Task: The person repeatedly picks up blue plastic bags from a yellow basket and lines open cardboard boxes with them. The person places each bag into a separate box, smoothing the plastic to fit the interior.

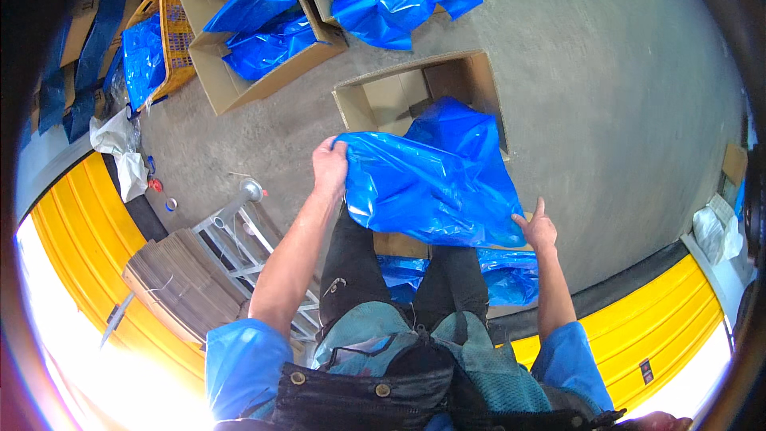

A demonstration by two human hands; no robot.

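Note:
My left hand (330, 166) grips the upper left corner of a blue plastic sheet or bag (431, 185). At its lower right corner, my right hand (537, 228) pinches the film, with the index finger sticking out. The plastic is stretched between both hands, wrinkled and shiny. Its far part drapes into an open cardboard box (389, 99) on the floor in front of me. The box's near side is hidden under the plastic.
Several open cardboard boxes (251, 93) with blue plastic stand ahead on the left, beside an orange plastic crate (178, 36). A metal ladder-like frame (245, 239) and stacked flat cardboard (185, 281) lie at my left. More blue plastic (508, 278) lies behind my legs. Yellow barriers (652, 335) flank me.

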